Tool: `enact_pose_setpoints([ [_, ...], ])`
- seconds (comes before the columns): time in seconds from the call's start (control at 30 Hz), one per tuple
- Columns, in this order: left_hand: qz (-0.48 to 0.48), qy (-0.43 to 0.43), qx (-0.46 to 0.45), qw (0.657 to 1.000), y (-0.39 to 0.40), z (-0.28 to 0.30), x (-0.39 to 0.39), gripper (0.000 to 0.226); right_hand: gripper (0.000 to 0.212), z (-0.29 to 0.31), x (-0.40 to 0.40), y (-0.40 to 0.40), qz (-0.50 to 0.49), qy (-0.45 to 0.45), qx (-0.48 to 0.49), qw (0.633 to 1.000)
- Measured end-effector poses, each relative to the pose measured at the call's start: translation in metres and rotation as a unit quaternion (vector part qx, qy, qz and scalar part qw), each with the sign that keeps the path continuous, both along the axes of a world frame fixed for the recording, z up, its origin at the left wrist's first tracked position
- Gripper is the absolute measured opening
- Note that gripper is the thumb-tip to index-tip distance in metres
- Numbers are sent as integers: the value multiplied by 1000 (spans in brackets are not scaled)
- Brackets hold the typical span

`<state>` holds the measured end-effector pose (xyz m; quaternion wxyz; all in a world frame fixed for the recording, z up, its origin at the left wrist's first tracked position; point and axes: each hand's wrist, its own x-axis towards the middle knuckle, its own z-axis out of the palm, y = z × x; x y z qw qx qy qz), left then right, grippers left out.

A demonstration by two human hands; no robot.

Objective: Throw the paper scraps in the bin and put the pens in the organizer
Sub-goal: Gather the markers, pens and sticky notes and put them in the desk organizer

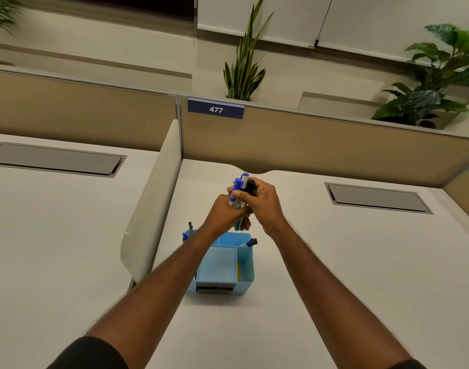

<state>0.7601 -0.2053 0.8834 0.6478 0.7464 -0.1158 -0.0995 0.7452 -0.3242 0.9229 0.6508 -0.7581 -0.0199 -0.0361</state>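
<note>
1. Here both hands meet above the white bench; left hand and right hand each close their grip round one upright bundle of blue and black marker pens.
2. Light-blue plastic compartment organizer sits on the bench just below the hands.
3. Dark-capped pen leans in its back right compartment; thin dark pens stand at its back left corner.

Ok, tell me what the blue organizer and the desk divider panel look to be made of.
Organizer: looks like matte light-blue plastic, with thin, even walls and rounded corners. Divider panel: seems fabric-covered, a flat tan face without shine, edged by a pale metal-looking rail; the weave itself is too blurred to confirm.
</note>
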Motion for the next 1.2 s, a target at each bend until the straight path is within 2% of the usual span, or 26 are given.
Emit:
enact_pose_setpoints([
  [0.1, -21, 8, -5, 1000, -6, -9, 3, 17, 32, -16, 0, -8, -27, -5, -19, 999],
  [0.27, -48, 13, 39, 998, -8, -27, 9, 17, 31, -40, 3, -18, -44, -2, -30, 999],
  [0.47, 9, -53, 188, 981, 5, -60, 13, 50, 21, -65, 1, -13, -43, -2, -26, 999],
  [0.57, 51, -98, 138, 984, 19, -74, 9, 70, 16, -78, -1, -21, -61, 5, -9, 998],
  [0.7, 67, -91, 80, 990, 25, -80, 12, 60, 16, -94, -2, -29, -44, 54, 17, 997],
  [0.9, 41, -74, 96, 992, 9, -83, 17, 69, 20, -104, 3, -20, 36, 82, -33, 995],
  [1.0, 64, -84, 111, 988, 5, -87, 18, 71, 21, -109, 2, -25, 60, 82, -29, 994],
  [1.1, 109, -118, 142, 977, 4, -88, 18, 62, 26, -107, 2, -31, 55, 84, -6, 995],
  [1.2, 150, -191, 187, 952, 4, -80, 21, 55, 25, -105, 5, -36, 45, 70, -2, 996],
])
